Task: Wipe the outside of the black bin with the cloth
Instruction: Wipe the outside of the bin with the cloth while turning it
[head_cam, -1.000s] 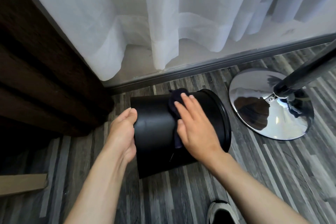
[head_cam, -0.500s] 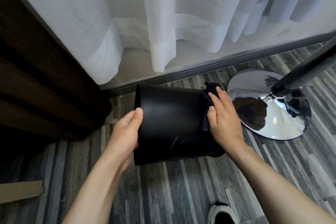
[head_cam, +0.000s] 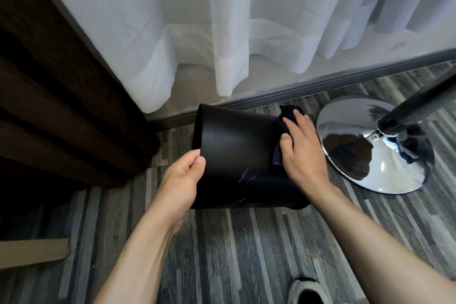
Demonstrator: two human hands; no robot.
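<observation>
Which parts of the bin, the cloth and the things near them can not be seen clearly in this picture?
Head view only:
- Black bin: far side and inside turned away.
- Cloth: mostly covered by the right hand.
- Left hand: fingers behind the bin's edge.
- Shoe: cut off by the bottom edge.
- Chrome stand: pole leaves the frame.

A home-like room: sheer white curtains [head_cam: 222, 20] across the top, grey wood-look floor [head_cam: 246, 254] below, chrome pedestal base [head_cam: 375, 153] at right.
</observation>
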